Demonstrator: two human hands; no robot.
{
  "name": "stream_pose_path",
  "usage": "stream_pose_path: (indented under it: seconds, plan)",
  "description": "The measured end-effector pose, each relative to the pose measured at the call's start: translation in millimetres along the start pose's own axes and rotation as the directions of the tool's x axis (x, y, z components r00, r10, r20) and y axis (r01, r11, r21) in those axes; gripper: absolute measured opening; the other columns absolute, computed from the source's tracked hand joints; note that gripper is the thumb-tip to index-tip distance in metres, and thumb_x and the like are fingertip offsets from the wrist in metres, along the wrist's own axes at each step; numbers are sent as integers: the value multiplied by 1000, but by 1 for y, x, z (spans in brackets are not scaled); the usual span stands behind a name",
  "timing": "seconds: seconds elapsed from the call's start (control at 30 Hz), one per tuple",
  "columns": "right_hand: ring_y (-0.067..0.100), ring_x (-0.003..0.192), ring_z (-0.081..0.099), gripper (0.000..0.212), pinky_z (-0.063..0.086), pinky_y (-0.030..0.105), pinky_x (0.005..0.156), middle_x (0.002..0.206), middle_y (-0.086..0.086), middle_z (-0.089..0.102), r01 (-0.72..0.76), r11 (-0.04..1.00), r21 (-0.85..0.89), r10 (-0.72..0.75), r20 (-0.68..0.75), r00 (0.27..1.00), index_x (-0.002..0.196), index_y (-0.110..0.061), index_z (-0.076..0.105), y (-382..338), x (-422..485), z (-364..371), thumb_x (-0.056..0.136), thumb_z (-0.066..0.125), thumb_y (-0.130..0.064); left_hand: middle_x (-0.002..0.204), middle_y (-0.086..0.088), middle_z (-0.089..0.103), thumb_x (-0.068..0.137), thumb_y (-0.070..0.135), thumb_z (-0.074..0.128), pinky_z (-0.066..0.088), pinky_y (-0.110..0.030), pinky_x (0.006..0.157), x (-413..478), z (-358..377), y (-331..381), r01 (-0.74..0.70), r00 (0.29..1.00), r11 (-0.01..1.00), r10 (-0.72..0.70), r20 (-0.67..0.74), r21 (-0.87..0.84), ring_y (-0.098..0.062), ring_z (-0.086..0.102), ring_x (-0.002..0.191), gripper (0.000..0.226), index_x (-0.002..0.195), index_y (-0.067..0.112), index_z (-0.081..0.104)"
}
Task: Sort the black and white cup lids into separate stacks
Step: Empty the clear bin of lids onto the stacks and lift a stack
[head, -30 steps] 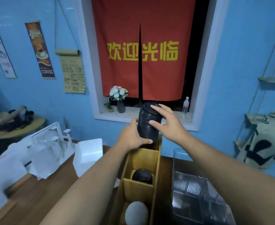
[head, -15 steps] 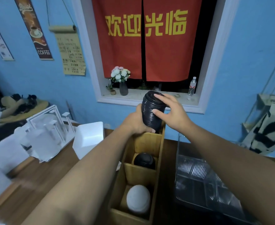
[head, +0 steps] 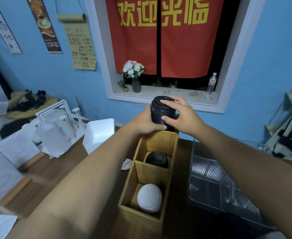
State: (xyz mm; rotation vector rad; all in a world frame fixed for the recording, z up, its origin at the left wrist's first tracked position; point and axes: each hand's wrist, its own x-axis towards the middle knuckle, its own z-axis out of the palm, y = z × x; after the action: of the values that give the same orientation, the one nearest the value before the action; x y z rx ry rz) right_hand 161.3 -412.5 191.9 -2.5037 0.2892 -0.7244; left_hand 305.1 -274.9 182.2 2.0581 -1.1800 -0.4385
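Gripping a tall stack of black lids point(head: 160, 112) between them, both hands hold it upright at the far end of the wooden box point(head: 152, 172) on the counter point(head: 43, 171). The left hand point(head: 146, 122) wraps its lower part, thumb across the front; the right hand point(head: 181, 116) curls over the top rim. In the box's middle compartment sits another black lid pile point(head: 156, 159), and in its near compartment a white lid pile point(head: 149, 197). A clear plastic tray point(head: 210, 183) lies just right of the box.

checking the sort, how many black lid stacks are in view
2. The held black stack is between the left hand and right hand over the wooden organizer's far end; the second black stack sits in its middle compartment. Others may be hidden.
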Motion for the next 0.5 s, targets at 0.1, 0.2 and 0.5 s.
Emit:
stream_pose_path:
  seconds: [0.1, 0.2, 0.5]
  plan:
    - [20, 136, 45, 61, 43, 40, 111, 155, -3, 36, 35, 993, -109, -28, 59, 998, 147, -39, 50, -2, 3, -2, 90, 70, -40, 141, 2, 54, 71, 37, 93, 41, -33, 109, -3, 2, -2, 18, 999, 1000, -18, -39, 1, -17, 51, 128, 100, 151, 20, 35]
    - [23, 133, 49, 60, 47, 44, 105, 156, -4, 34, 40, 982, -184, -23, 94, 995, 148, -40, 49, -2, 0, -6, 90, 67, -44, 134, 3, 61, 61, 49, 93, 45, -40, 110, -2, 4, 2, 48, 998, 998, -47, -44, 31, -19, 57, 124, 100, 146, 25, 44]
    - [28, 152, 25, 81, 30, 44, 121, 169, 8, 12, 18, 970, -243, 46, 255, 966, 160, -38, 23, -9, -4, -29, 92, 65, -50, 142, -9, 56, 75, 40, 90, 42, -49, 112, -25, 15, 17, 172, 971, 985, -166, -169, 22, -33, 52, 134, 124, 161, 10, 5]
